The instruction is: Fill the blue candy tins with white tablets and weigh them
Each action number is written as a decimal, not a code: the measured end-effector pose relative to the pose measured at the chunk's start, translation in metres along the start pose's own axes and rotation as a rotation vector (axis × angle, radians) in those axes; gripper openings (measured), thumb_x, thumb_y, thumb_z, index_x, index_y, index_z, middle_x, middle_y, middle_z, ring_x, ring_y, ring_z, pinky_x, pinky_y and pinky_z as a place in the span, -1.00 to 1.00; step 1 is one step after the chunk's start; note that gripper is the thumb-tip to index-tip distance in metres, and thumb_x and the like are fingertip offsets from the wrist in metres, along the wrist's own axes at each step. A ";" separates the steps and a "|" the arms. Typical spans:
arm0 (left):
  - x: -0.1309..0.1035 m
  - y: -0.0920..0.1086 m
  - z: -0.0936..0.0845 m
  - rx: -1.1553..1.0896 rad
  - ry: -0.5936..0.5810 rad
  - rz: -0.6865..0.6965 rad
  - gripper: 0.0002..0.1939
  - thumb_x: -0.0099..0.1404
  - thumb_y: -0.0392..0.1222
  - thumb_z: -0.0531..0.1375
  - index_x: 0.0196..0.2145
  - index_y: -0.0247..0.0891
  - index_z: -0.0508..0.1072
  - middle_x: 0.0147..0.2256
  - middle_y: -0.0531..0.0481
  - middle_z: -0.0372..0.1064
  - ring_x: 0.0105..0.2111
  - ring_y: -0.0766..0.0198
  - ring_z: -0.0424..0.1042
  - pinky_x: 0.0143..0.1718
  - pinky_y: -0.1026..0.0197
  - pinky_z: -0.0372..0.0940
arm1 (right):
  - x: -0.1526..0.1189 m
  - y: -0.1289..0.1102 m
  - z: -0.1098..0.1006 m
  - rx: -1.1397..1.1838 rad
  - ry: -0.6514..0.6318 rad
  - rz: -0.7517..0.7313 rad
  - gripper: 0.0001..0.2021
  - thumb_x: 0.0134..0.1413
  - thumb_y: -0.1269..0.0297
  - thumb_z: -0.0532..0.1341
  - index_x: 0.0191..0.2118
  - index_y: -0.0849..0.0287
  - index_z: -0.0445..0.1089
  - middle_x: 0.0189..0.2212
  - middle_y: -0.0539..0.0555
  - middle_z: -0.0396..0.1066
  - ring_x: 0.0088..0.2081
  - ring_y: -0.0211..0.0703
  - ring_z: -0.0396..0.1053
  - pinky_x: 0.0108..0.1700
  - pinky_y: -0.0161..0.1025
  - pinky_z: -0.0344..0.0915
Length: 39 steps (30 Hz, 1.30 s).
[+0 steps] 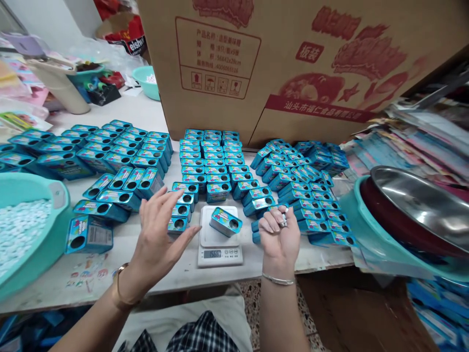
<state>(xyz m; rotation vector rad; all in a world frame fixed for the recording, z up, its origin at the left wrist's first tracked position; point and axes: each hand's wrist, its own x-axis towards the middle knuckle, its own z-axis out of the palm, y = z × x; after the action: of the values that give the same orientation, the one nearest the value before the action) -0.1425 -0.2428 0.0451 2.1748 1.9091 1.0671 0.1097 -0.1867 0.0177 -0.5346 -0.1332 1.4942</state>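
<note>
A small white digital scale [220, 241] sits on the table in front of me, with one blue candy tin [226, 221] standing on its plate. The tin has a dark round hole in its top. My left hand [159, 232] hovers left of the scale, fingers stretched and thumb apart, holding nothing. To the right of the scale, my right hand [280, 237] is turned palm up with its fingers curled around some small white candies [283, 217]. Rows of similar blue tins [219, 188] stand behind the scale and on both sides.
At the left, a turquoise basin [60, 195] holds many pale candies. A large cardboard box [220, 112] walls off the back. On the right, a steel bowl [428, 195] rests in another turquoise basin [357, 205]. Blue packaging [436, 313] lies below the table at right.
</note>
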 end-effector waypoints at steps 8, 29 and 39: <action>-0.001 0.008 0.018 0.009 -0.130 0.056 -0.36 0.29 -0.02 0.18 0.25 -0.11 0.06 0.18 -0.15 0.16 0.30 -0.07 -0.05 0.28 -0.29 -0.25 | 0.002 0.010 0.010 0.011 -0.037 0.036 -0.81 0.20 0.22 0.16 -0.39 0.16 0.19 -0.64 -0.20 0.01 -0.67 -0.44 -0.01 -0.64 -0.45 -0.01; 0.058 0.063 0.021 -0.234 -0.364 0.301 -0.66 0.18 -0.33 0.19 -0.07 -0.14 0.38 -0.16 -0.02 0.28 -0.18 0.21 0.39 -0.16 0.21 0.32 | -0.007 0.039 -0.001 -0.031 0.297 -0.021 -0.83 0.13 0.15 0.19 -0.33 0.14 0.32 -0.28 0.05 0.52 -0.15 -0.16 0.48 -0.15 -0.15 0.47; 0.074 0.081 0.026 0.156 -0.510 0.363 -0.68 0.13 -0.38 0.10 -0.16 -0.14 0.43 -0.21 0.00 0.28 -0.33 0.23 0.39 -0.35 0.22 0.24 | -0.001 0.053 0.007 0.162 0.265 0.116 -0.87 0.18 0.26 0.14 -0.37 0.17 0.32 -0.37 0.07 0.52 -0.27 -0.18 0.50 -0.24 -0.24 0.45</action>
<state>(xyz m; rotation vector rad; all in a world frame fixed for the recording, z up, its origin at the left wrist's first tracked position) -0.0604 -0.1861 0.0967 2.6162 1.4479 0.3286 0.0590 -0.1866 0.0018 -0.6115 0.2274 1.5167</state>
